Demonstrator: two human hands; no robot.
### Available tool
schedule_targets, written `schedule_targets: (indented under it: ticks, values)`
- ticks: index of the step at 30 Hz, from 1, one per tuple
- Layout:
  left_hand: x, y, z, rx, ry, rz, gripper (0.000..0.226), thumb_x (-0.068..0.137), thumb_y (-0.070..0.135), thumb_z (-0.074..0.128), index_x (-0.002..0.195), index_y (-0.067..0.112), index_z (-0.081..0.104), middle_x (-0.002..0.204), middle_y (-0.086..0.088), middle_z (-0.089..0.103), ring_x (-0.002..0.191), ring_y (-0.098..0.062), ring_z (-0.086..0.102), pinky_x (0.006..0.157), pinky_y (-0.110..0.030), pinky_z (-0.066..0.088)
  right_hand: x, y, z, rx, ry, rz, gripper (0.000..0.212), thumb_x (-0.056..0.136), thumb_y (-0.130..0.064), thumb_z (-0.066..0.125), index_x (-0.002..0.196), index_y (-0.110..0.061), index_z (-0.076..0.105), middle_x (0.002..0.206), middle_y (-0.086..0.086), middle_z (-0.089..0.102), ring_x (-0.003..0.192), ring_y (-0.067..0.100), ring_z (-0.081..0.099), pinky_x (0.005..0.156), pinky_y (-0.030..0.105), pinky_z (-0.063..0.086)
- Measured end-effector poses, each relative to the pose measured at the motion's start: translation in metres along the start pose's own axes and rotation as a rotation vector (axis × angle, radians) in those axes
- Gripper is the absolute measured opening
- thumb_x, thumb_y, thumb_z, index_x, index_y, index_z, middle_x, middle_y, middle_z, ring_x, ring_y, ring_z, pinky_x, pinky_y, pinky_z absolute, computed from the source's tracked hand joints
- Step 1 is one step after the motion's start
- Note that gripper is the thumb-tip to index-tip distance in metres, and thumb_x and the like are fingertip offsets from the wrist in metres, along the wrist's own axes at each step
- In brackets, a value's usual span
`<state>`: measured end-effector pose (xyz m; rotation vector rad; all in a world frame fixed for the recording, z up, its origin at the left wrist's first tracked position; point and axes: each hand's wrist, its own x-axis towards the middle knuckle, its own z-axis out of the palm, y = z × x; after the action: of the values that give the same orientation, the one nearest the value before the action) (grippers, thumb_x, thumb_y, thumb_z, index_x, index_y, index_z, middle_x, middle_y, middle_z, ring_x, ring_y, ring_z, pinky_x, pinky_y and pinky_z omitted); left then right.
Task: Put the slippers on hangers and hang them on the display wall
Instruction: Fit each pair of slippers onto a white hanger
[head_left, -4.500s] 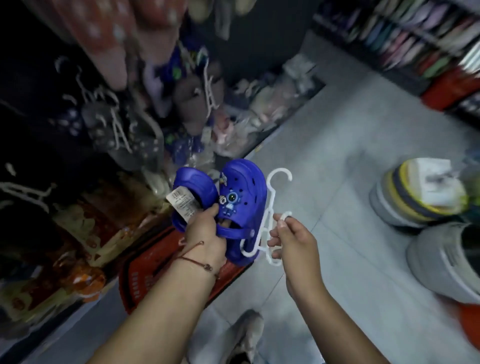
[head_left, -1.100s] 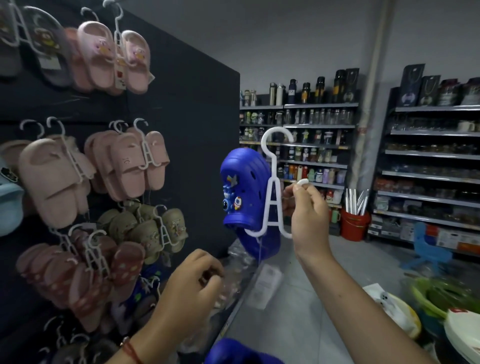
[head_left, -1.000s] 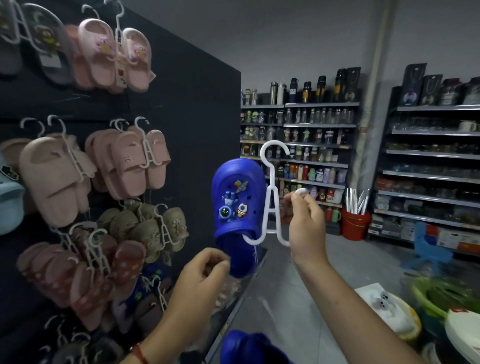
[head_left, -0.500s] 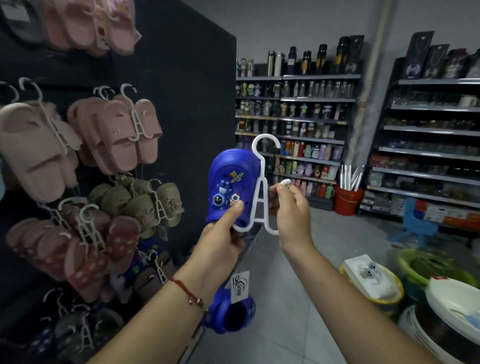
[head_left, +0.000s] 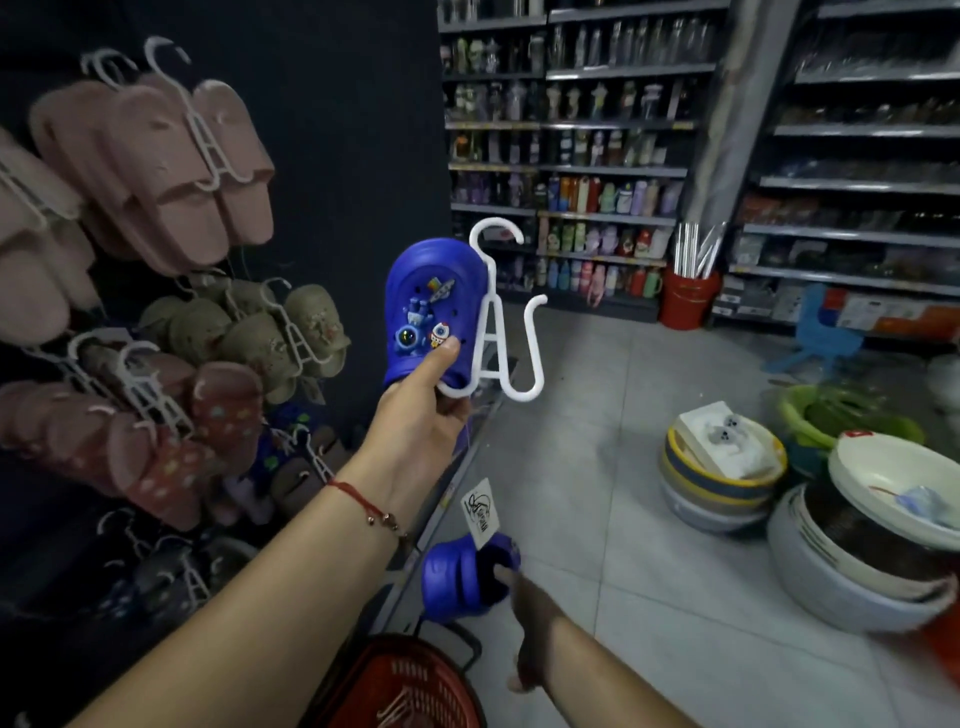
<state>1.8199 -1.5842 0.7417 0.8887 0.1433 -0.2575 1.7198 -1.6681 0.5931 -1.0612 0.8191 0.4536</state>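
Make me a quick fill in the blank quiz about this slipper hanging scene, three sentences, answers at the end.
1. The left hand holds up a blue slipper mounted on a ____ plastic hanger.
2. The right hand reaches for the second blue slipper, which hangs ____ the first.
3. The basket at the bottom edge is ____ in colour.

Answers: white; below; red

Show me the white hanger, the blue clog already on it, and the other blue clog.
white hanger (head_left: 496, 332), head view, central stem.
mounted blue clog (head_left: 434, 280), head view, toe top.
dangling blue clog (head_left: 454, 582), head view, upper.
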Motion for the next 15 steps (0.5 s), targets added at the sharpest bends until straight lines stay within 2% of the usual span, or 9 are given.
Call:
schedule_targets:
  ticks: [2,3,4,5,6,7,10,13,15]
  values:
    - [-0.005,-0.004,0.000,0.009,-0.030,-0.014,0.032,0.091,0.017,0.073,0.123,0.015,0.069,0.114,-0.001,0.076,0.099,-0.014,0.073,0.070,-0.022,0.058,0.011,0.009,-0.005,0.060,-0.043,0.082,0.033,0.103,-0.030,0.049,0.129,-0.011,0.054,0.101,0.008,0.056,0.092,0.026,0.049,0.088,0.030,0.037]
    - [-0.008,-0.006,0.001,0.008,-0.043,-0.022,0.030,0.091,0.018,0.072,0.121,0.015,0.070,0.112,0.000,0.076,0.091,-0.011,0.074,0.065,-0.021,0.057,0.020,0.010,-0.009,0.048,-0.050,0.104,0.020,0.103,-0.024,0.049,0.114,-0.011,0.059,0.101,0.008,0.057,0.089,0.026,0.051,0.085,0.031,0.044]
    - [-0.012,-0.007,0.002,0.004,-0.053,-0.027,0.027,0.092,0.018,0.071,0.119,0.015,0.070,0.108,0.000,0.077,0.082,-0.009,0.074,0.061,-0.020,0.056,0.029,0.007,-0.010,0.004,-0.035,0.117,0.014,0.100,-0.020,0.054,0.108,-0.011,0.060,0.108,0.010,0.059,0.088,0.026,0.056,0.079,0.031,0.051]
    - [-0.015,-0.008,0.004,0.003,-0.060,-0.029,0.024,0.092,0.018,0.071,0.116,0.015,0.071,0.104,0.001,0.077,0.075,-0.008,0.073,0.058,-0.020,0.054,0.043,0.005,-0.012,0.063,-0.030,0.140,0.017,0.095,-0.019,0.060,0.108,-0.008,0.062,0.111,0.014,0.061,0.086,0.026,0.061,0.067,0.031,0.056]
    - [-0.019,-0.009,0.005,0.008,-0.065,-0.029,0.022,0.092,0.018,0.071,0.114,0.016,0.071,0.100,0.002,0.077,0.070,-0.007,0.071,0.056,-0.020,0.053,0.056,0.005,-0.013,0.116,-0.018,0.142,0.023,0.092,-0.017,0.063,0.111,-0.006,0.066,0.105,0.017,0.066,0.081,0.027,0.065,0.056,0.032,0.058]
    - [-0.022,-0.008,0.006,0.016,-0.071,-0.024,0.020,0.092,0.019,0.071,0.111,0.017,0.072,0.099,0.002,0.077,0.068,-0.007,0.071,0.056,-0.020,0.053,0.067,0.003,-0.011,0.166,-0.004,0.128,0.020,0.091,-0.017,0.062,0.105,-0.005,0.068,0.090,0.018,0.069,0.074,0.027,0.066,0.049,0.031,0.057]
    - [-0.027,-0.004,0.003,0.044,-0.073,0.002,0.022,0.091,0.020,0.072,0.112,0.017,0.072,0.106,0.001,0.077,0.082,-0.010,0.072,0.067,-0.022,0.054,0.083,-0.009,-0.004,0.151,0.064,0.087,0.015,0.094,-0.023,0.056,0.089,-0.010,0.063,0.054,0.009,0.065,0.063,0.018,0.060,0.044,0.022,0.052]
    - [-0.027,0.005,-0.008,0.086,-0.021,0.037,0.024,0.090,0.021,0.073,0.114,0.018,0.072,0.111,0.000,0.077,0.093,-0.013,0.072,0.075,-0.025,0.053,0.077,-0.027,0.003,0.153,0.072,0.002,0.012,0.094,-0.016,0.049,0.087,-0.012,0.058,0.056,0.006,0.061,0.049,0.015,0.055,0.047,0.019,0.043]
    - [-0.025,0.009,-0.017,0.113,0.039,0.056,0.025,0.090,0.021,0.074,0.114,0.018,0.072,0.109,-0.001,0.077,0.092,-0.015,0.072,0.073,-0.026,0.054,0.062,-0.043,0.008,0.190,0.095,-0.076,0.012,0.094,-0.009,0.047,0.086,-0.011,0.055,0.067,0.006,0.059,0.055,0.017,0.053,0.049,0.022,0.040]
